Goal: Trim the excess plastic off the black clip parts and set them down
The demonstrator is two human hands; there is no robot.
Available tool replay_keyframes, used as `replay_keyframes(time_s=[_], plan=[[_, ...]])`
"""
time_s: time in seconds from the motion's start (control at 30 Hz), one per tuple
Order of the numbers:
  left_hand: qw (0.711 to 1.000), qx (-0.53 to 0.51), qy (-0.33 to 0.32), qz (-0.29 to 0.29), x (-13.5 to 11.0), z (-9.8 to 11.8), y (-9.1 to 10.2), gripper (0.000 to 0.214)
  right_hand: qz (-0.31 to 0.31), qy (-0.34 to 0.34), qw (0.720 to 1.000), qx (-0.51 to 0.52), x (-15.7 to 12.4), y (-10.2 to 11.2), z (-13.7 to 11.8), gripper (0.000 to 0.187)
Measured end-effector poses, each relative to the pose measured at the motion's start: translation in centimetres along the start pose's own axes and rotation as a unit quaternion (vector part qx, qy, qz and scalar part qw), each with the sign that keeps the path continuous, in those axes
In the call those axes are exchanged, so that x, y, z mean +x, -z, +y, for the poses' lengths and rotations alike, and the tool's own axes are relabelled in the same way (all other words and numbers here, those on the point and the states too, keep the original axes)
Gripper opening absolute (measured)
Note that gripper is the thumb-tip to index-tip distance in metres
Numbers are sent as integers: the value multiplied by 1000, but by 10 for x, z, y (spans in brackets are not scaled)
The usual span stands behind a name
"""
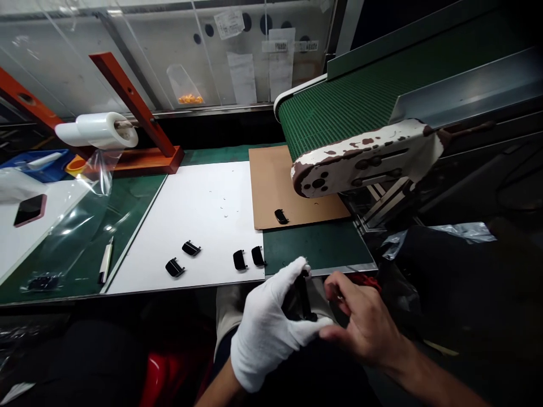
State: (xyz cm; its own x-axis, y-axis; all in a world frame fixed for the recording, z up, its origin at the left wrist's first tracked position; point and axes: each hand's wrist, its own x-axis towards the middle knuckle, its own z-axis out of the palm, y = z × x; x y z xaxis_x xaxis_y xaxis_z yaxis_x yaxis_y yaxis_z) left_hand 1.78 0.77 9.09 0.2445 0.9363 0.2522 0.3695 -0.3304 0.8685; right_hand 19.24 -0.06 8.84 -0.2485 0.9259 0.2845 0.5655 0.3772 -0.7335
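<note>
The gloved left fingers (293,272) are clamped on 1 black part (304,297), across its ends; the bare right fingers (344,284) stand apart beside it. If the glove (265,322) slides, this part could drop before the tabletop (316,249), where 5 similar pieces (239,260) lie.

We saw a narrow, dark black piece (304,298) pinched end to end in the white-gloved left grip (267,319), just in front of the bench (309,249), its finer detail lost in shadow. Five small, glossy black plates with short prongs on their right sides lay flat and apart. On the white sheet (199,198) we found a left front plate (174,267), a left rear plate (191,248), a middle plate (240,260) and, at the sheet's right edge, an edge plate (257,256). A farther plate (280,216) lay near the front edge of the brown cardboard (271,186).
</note>
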Motion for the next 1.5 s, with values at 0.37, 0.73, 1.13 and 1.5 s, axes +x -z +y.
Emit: replay_keyframes(time_s=[0.37,0.73,1.13,1.5], plan=[[926,337,150,-75,69,-103,74,59,58,-455,644,612,-60,-63,35,42],[915,328,186,-143,114,-165,82,61,91,-450,594,661,-69,-74,54,42],[935,290,94,-182,187,-143,-27,44,56,-416,617,666,-67,-71,55,48],[988,116,72,-74,112,-105,-10,98,72,-338,876,335,-36,-28,47,39]])
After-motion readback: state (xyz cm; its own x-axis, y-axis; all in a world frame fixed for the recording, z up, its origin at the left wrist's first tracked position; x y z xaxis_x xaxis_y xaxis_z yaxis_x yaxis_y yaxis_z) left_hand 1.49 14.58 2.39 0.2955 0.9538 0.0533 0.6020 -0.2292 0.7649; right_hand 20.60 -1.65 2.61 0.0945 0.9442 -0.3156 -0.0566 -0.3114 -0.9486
